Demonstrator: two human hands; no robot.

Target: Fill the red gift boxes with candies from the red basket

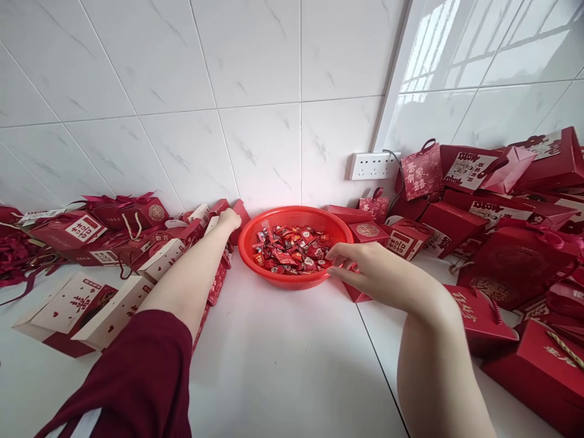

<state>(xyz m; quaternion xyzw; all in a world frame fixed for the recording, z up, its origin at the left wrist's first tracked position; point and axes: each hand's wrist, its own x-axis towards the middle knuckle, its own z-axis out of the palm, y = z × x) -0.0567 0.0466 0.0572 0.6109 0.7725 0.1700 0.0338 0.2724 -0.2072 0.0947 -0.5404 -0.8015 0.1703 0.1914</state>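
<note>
My left hand [229, 219] reaches to the back of the table, its fingers curled at the top of a small red gift box [241, 220] against the wall. The fingertips are mostly hidden. A red plastic basket [296, 281] sits just to the right of that box. Inside lie many small red-wrapped candies [292, 249]. My right hand [365, 267] hovers at the basket's right rim, fingers loosely bent and apart from the thumb. Nothing shows between them. Under my left forearm runs a row of red patterned boxes [218, 283].
White and red boxes [75, 304] and ribboned boxes [132, 213] crowd the left side. More red gift boxes [456, 219] are piled on the right. A white power strip [374, 166] is on the tiled wall [260, 55], with a dark cable beside it. A seam crosses the white table [283, 359].
</note>
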